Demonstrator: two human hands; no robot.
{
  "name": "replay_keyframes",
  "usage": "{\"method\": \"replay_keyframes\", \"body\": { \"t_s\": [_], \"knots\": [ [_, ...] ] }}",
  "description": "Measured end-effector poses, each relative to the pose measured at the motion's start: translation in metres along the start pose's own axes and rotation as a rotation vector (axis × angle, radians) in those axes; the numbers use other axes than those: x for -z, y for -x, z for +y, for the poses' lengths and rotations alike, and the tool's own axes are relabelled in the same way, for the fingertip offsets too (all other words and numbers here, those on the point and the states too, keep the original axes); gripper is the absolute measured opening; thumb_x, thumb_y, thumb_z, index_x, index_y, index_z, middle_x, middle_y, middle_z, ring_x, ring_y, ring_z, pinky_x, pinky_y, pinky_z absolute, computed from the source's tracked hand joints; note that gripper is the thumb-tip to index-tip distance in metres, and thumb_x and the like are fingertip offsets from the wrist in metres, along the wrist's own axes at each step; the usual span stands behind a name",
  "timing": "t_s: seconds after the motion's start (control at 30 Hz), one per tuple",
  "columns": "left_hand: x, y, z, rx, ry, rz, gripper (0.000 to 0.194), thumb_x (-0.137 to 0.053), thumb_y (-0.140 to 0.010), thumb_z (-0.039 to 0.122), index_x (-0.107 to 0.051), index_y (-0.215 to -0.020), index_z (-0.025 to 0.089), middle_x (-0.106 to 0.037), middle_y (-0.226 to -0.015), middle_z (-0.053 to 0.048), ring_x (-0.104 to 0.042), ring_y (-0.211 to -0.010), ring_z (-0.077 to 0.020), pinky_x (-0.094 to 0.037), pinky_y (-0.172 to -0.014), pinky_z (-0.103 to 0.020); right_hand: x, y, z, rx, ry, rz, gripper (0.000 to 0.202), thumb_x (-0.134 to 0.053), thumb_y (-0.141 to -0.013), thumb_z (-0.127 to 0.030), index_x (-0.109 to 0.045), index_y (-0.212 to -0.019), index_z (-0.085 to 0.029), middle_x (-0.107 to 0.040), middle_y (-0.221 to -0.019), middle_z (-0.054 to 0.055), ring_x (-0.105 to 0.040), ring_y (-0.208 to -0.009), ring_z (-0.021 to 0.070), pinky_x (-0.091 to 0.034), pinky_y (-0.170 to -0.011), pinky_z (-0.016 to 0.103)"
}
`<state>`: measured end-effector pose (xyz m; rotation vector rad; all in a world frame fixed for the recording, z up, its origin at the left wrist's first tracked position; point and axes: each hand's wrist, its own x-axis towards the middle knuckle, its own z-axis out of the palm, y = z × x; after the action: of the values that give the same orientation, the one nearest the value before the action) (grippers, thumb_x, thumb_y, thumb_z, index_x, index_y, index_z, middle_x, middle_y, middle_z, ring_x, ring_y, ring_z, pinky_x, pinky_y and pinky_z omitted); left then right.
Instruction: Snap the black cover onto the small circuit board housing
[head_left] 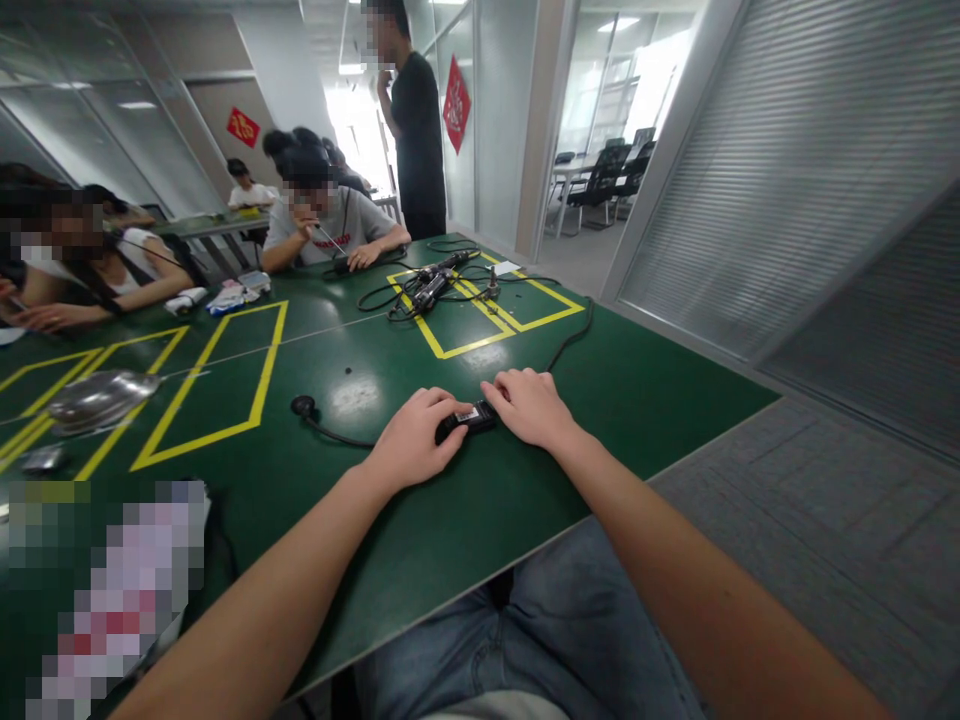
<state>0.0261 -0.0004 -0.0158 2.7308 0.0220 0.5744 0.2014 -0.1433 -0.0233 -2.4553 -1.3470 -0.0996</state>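
A black corded block [480, 417] with a white label, resembling a power adapter, lies on the green table [675, 400]. My left hand [415, 435] is closed round its left end, thumb along the near side. At the other end, my right hand [530, 407] curls its fingers over the block; the fingertips are partly hidden. From the left side a black cord runs to a round plug [304, 406] on the tabletop. Another black cord [574, 340] comes out behind my right hand and curves toward the back.
Yellow tape rectangles [472, 350] mark the table. Black tools with tangled cables [431, 285] lie at the back. On the left are a shiny metal dish [101, 400] and a blurred packet [135, 590]. A person in grey [330, 225] works across the table.
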Motion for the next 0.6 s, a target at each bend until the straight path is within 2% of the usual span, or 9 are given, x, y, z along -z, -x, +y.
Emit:
{"method": "replay_keyframes", "body": {
  "t_s": [0.17, 0.43, 0.6],
  "knots": [
    [0.0021, -0.0008, 0.0027, 0.014, -0.055, -0.046, 0.029, -0.068, -0.1, 0.027, -0.076, -0.128, 0.022, -0.074, -0.122, -0.012, -0.067, -0.112, -0.0299, -0.058, -0.102, -0.047, -0.0021, -0.0009, 0.0013, 0.007, -0.041, 0.017, 0.046, -0.056, -0.111, -0.059, -0.067, -0.085, -0.023, -0.072, -0.095, 0.007, -0.063, -0.099, 0.0276, -0.037, -0.089, 0.039],
    [0.0028, 0.0003, 0.0019, 0.017, -0.067, -0.059, 0.032, -0.067, -0.103, 0.029, -0.078, -0.132, 0.023, -0.074, -0.124, -0.012, -0.067, -0.112, -0.0295, -0.057, -0.102, -0.047, -0.0054, -0.0034, 0.0029, 0.002, -0.092, 0.028, 0.046, -0.059, -0.109, -0.058, -0.067, -0.081, -0.023, -0.071, -0.09, 0.006, -0.061, -0.094, 0.0262, -0.036, -0.089, 0.039],
    [0.0001, -0.0002, -0.0022, 0.083, 0.046, -0.031, 0.031, -0.069, -0.101, 0.029, -0.08, -0.13, 0.025, -0.076, -0.123, -0.01, -0.069, -0.115, -0.0279, -0.057, -0.106, -0.046, -0.0007, -0.0014, 0.0007, 0.015, -0.026, -0.011, 0.044, -0.05, -0.114, -0.052, -0.071, -0.09, -0.022, -0.074, -0.097, 0.008, -0.063, -0.099, 0.027, -0.037, -0.089, 0.039]
  ]
}}
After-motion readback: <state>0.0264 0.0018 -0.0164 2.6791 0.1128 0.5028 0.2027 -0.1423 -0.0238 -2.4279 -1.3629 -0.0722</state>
